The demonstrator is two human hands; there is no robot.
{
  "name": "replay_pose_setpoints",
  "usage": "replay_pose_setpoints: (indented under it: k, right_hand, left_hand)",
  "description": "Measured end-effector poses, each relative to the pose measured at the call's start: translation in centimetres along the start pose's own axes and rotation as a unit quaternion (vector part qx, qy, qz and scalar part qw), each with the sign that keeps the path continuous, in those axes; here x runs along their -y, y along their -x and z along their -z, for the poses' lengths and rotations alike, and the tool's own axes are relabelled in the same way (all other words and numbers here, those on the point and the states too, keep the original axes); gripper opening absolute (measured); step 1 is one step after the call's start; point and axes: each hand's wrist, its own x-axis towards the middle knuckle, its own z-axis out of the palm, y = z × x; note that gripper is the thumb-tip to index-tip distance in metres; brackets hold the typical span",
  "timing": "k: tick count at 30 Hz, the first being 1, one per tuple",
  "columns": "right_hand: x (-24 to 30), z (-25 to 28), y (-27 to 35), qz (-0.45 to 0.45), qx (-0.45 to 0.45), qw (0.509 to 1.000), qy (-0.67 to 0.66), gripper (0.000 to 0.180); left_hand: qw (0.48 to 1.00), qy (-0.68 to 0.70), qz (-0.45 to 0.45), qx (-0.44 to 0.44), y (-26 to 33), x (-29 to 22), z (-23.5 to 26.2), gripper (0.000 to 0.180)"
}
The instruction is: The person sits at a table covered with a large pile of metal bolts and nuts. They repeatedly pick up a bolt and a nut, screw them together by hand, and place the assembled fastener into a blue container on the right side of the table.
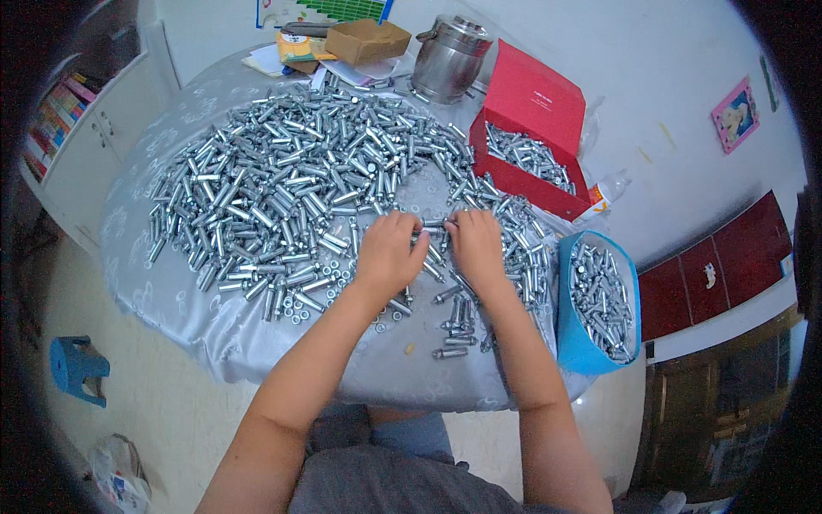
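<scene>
A metal expansion bolt (434, 224) lies level between my two hands over the table. My left hand (391, 254) has its fingers curled at the bolt's left end, its thumb pointing toward the right hand. At the other end, my right hand (477, 247) is closed with thumb and fingertips on the bolt. The fingertips are partly hidden behind the hands. Left of my hands spreads a large heap of similar silver bolts (274, 184). Loose nuts (295, 308) lie along its near edge. A small group of bolts (461, 317) rests beside my right forearm.
At the right stand a blue container (638, 343) and an open red box (531, 188), both holding bolts. Behind are a steel pot (452, 60), a cardboard box (368, 41) and papers. A grey patterned cloth (248, 343) covers the table. A blue stool (79, 368) stands on the floor.
</scene>
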Motion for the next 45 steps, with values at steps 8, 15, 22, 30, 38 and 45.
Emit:
replay_pose_setpoints:
  k: [8, 15, 22, 30, 38, 45]
  right_hand:
    - [0.4, 2.6, 2.7, -0.090, 0.062, 0.978, -0.180, 0.016]
    - [-0.4, 3.4, 3.0, -0.174, -0.011, 0.959, -0.223, 0.014]
    - [-0.2, 4.5, 2.7, -0.163, -0.025, 0.961, -0.220, 0.014]
    - [0.0, 5.0, 2.5, -0.168, -0.035, 0.962, -0.214, 0.012]
    - [-0.3, 4.6, 2.8, -0.147, -0.020, 0.960, -0.236, 0.015]
    - [-0.2, 4.8, 2.7, -0.136, -0.015, 0.961, -0.240, 0.013]
  left_hand:
    - [0.998, -0.058, 0.026, -0.018, -0.1, 0.4, 1.8, 0.011]
    - [0.960, -0.276, 0.004, -0.055, -4.0, 5.2, 8.2, 0.023]
    - [0.896, -0.437, 0.077, 0.020, -6.7, 13.6, 11.2, 0.032]
    - [0.919, -0.372, 0.134, 0.002, -10.1, 16.6, 10.3, 0.023]
    - [0.841, -0.526, 0.047, 0.118, -14.3, 18.2, 10.8, 0.015]
    - [0.801, -0.547, 0.039, 0.239, -17.2, 19.3, 11.0, 0.014]
